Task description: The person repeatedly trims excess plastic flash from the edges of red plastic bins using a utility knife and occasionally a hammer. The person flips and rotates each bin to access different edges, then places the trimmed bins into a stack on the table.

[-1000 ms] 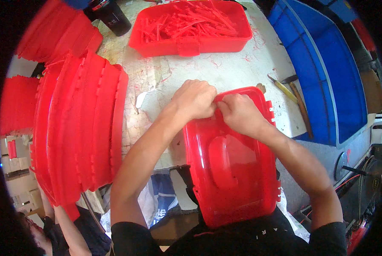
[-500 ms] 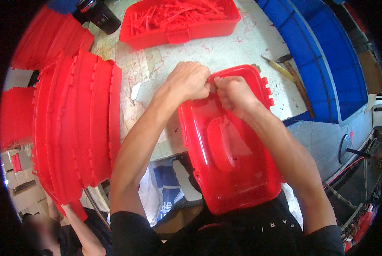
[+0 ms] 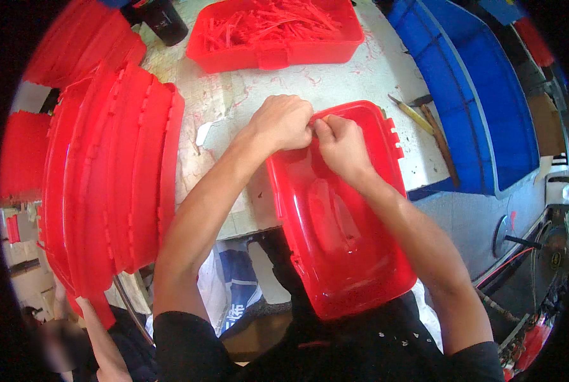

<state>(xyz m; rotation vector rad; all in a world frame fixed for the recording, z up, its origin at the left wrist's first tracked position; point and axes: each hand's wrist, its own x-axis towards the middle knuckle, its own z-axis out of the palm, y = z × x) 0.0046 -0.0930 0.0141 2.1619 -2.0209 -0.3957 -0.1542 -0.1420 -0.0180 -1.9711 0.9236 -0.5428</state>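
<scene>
A glossy red plastic box lid (image 3: 367, 267) lies hollow side up in front of my body, its far end on the worktable and its near end against my dark shirt. Hinge tabs line its right edge. My left hand (image 3: 285, 121) is closed over the far left corner of the lid, its fingertips hidden. Close beside it, my right hand (image 3: 345, 146) is in a pinch at the far rim, thumb against forefinger. Whatever sits between those fingers is too small to make out.
A red box (image 3: 275, 56) full of thin red plastic strips stands at the back, with a black cup (image 3: 161, 22) to its left. Stacked red lids (image 3: 116, 178) rise at left, near another person's arm (image 3: 100, 337). A yellow-handled knife (image 3: 413, 116) lies by a blue crate (image 3: 469, 95).
My right hand has turned and shifted slightly, now showing its thumb and forefinger pinched at the rim. My left hand stays at the corner. The whole view has shifted a little.
</scene>
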